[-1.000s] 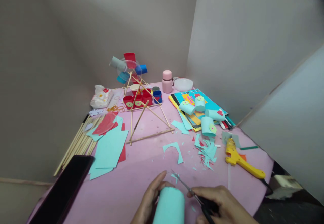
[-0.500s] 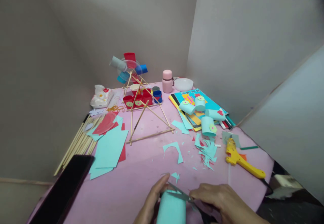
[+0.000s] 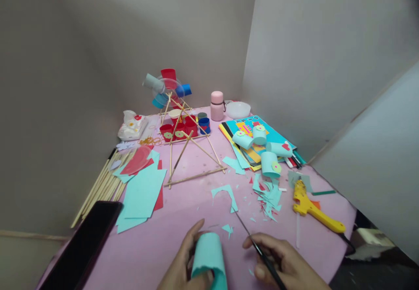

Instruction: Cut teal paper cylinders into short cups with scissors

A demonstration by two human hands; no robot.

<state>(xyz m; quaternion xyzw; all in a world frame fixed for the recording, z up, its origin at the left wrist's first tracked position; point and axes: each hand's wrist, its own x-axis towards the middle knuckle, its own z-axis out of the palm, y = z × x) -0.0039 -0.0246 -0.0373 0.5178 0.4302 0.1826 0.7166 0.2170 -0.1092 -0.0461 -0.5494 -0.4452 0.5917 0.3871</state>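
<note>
On our pink table (image 3: 183, 220), turquoise sheets (image 3: 140, 194) lie left, scraps (image 3: 266, 196) and a yellow glue gun (image 3: 314, 209) right. Our left hand (image 3: 183, 266) grips a rolled turquoise paper tube (image 3: 209, 255) near the front edge; our right hand (image 3: 284, 266) clasps closed scissors (image 3: 258, 248).

One head-worn camera looks forward and down over the pink table (image 3: 183, 220); hands sit close at the bottom edge, walls fill the upper frame.

Two hands are showing; one pair of scissors (image 3: 258, 248), one glue gun (image 3: 316, 209), one pink bottle (image 3: 216, 105), one white bowl (image 3: 237, 109) and one phone (image 3: 81, 246) are lying about.
</note>
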